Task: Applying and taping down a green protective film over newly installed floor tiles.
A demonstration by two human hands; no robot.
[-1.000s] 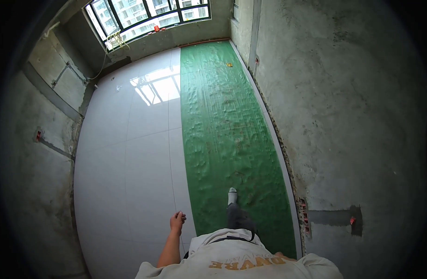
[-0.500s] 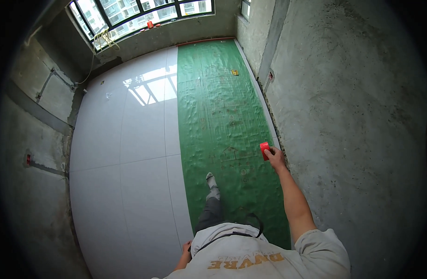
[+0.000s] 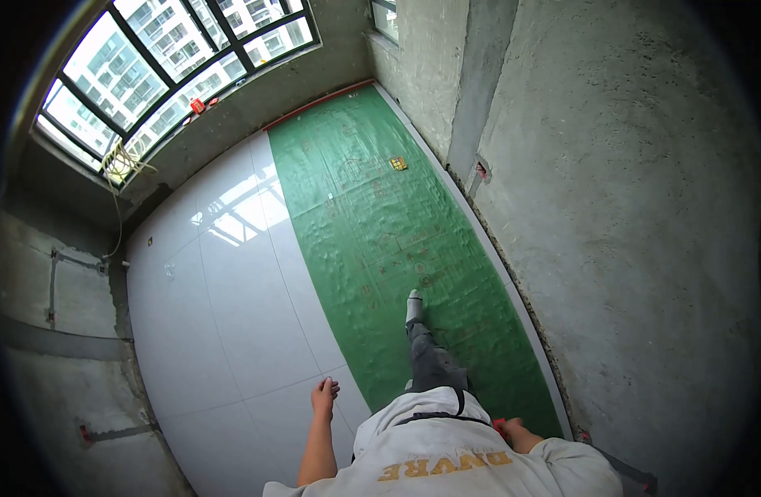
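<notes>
My left hand (image 3: 324,396) swings out ahead of my body over the pale floor tiles (image 3: 256,331), its fingers curled in and nothing visible in them. Low at my right side, my right hand (image 3: 520,433) is closed round a red roll of tape (image 3: 499,425). Most of that roll and the fingers are hidden by my shirt. Beneath me a green protective sheet (image 3: 347,199) covers a long strip of the floor, and one socked foot (image 3: 414,305) is stretched forward on it.
A small yellow and black packet (image 3: 398,163) lies on the sheet's far part. Bare concrete wall (image 3: 612,207) runs along the right. Coiled pale hose (image 3: 122,161) hangs by the window at the far left, and a red object (image 3: 197,105) sits on the sill.
I have stepped forward and my view has turned. My right hand has swung back to my side with the tape, while my left hand has come forward. The leading foot is further ahead.
</notes>
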